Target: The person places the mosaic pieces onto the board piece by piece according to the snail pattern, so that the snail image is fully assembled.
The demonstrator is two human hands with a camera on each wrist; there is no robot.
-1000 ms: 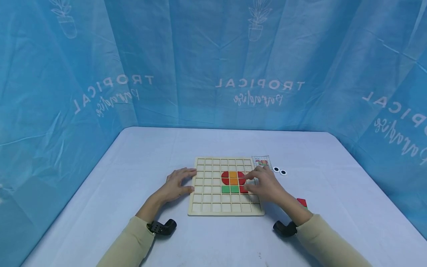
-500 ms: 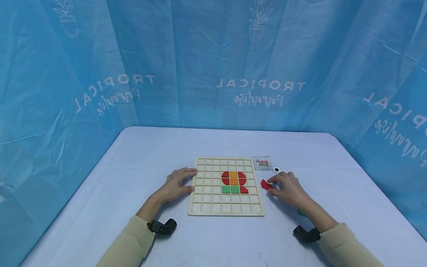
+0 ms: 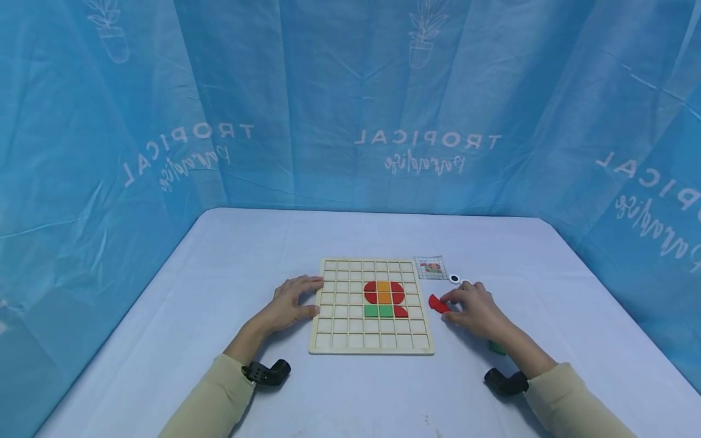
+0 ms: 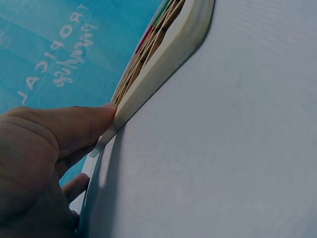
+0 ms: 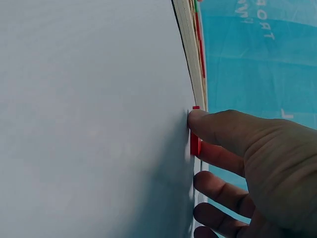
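A pale wooden grid board (image 3: 347,340) lies on the table in the head view. Red, orange and green tiles sit in some of its squares. My left hand (image 3: 292,301) rests against the board's left edge, fingers spread; in the left wrist view the thumb (image 4: 84,124) touches the rim. To the right of the board, my right hand (image 3: 475,311) pinches a red tile (image 3: 437,303) at table level. The right wrist view shows that red tile (image 5: 195,144) edge-on between thumb and index finger, its full outline hidden.
A small printed pattern card (image 3: 431,267) lies by the board's top right corner. Beside it is a white disc with a black centre (image 3: 454,278), and another is partly behind the right hand. A green piece (image 3: 497,348) shows under the right forearm.
My right hand has moved right, off the board, uncovering a red quarter-round tile there, and now holds another red tile on the table. The left hand has stayed put.
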